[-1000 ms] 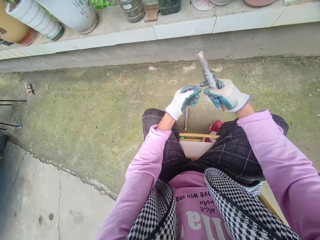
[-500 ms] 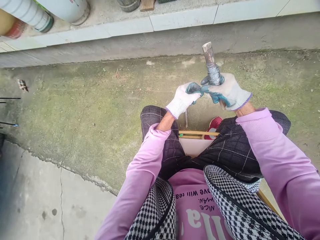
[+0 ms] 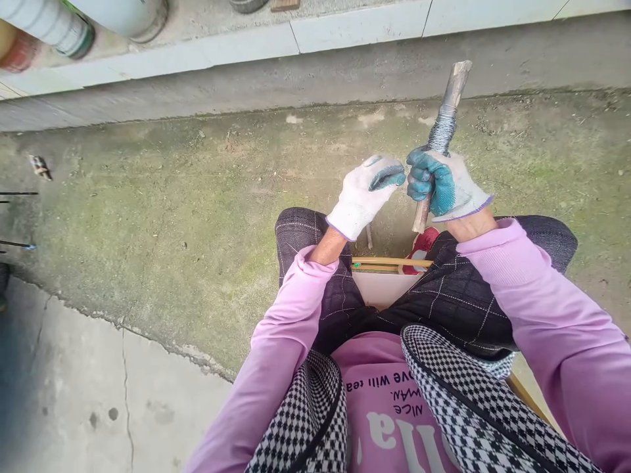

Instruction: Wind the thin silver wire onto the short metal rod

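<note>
Both my hands wear white gloves with teal palms. My right hand (image 3: 446, 187) is wrapped round a short stick (image 3: 446, 112) wound with thin grey wire, holding it nearly upright and tilted right. My left hand (image 3: 365, 194) sits just left of it, fingers curled in a pinch close to the right hand's fingers; what it pinches is too thin to make out. A thin rod (image 3: 369, 235) hangs below the left hand.
I sit on a pale wooden stool (image 3: 382, 286) on mossy concrete (image 3: 172, 217). A red shoe (image 3: 421, 246) shows between my knees. A raised tiled ledge (image 3: 345, 36) with pots (image 3: 123, 13) runs along the back. Dark thin rods (image 3: 17, 245) lie at the left edge.
The right hand has turned the wire-wound stick from leaning left to leaning right and raised it. The left hand stayed close beside it, moving slightly apart.
</note>
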`<state>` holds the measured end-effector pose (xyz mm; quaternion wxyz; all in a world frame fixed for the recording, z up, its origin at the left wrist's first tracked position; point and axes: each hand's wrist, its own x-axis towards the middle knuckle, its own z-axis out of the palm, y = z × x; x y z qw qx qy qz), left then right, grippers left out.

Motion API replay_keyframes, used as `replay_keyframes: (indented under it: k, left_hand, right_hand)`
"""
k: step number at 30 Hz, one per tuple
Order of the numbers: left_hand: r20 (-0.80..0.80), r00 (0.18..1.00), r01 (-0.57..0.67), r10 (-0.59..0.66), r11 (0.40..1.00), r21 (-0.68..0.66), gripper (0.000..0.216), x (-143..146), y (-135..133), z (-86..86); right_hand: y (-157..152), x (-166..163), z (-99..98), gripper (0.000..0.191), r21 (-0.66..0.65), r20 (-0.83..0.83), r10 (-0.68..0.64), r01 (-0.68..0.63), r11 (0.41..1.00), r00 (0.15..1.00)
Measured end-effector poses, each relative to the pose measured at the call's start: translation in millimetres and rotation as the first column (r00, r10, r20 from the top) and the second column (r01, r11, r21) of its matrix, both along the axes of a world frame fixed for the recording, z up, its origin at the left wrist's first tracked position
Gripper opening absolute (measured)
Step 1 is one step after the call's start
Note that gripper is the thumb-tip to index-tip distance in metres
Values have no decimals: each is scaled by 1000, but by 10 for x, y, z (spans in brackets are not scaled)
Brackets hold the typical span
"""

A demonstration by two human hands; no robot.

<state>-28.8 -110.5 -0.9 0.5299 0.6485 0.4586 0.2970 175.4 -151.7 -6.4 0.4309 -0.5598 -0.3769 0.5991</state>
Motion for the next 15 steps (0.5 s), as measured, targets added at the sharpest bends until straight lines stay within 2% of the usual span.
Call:
replay_keyframes:
  k: [2, 4, 7, 10, 12, 15]
  left_hand:
    - [-38, 999, 20, -17, 996, 87, 9, -22, -13, 9]
    - [-26, 1000, 3, -1, 995, 95, 5, -12, -9, 10]
    - [41, 997, -62, 67, 993, -98, 8, 54, 38, -21]
    - [72, 994, -62, 84, 964, -258, 12, 117, 94, -73]
    - [70, 996, -42, 63, 964, -263, 12, 128, 109, -92]
    - [53, 998, -32, 42, 983, -180, 16, 102, 101, -81]
  right_hand:
    - [-1, -3, -9, 78, -15, 6, 6, -6, 1000, 1000]
    - [2, 0, -4, 77, -30, 2, -2, 2, 1000, 1000]
    - [9, 8, 32, 66, -44, -68, -45, 43, 998, 997]
    - [3, 7, 54, 55, -76, -77, -85, 79, 994, 993]
    - [-11, 2, 27, 53, -76, -43, -85, 82, 994, 995]
    - [-24, 5, -66, 53, -18, 19, -97, 98, 995, 995]
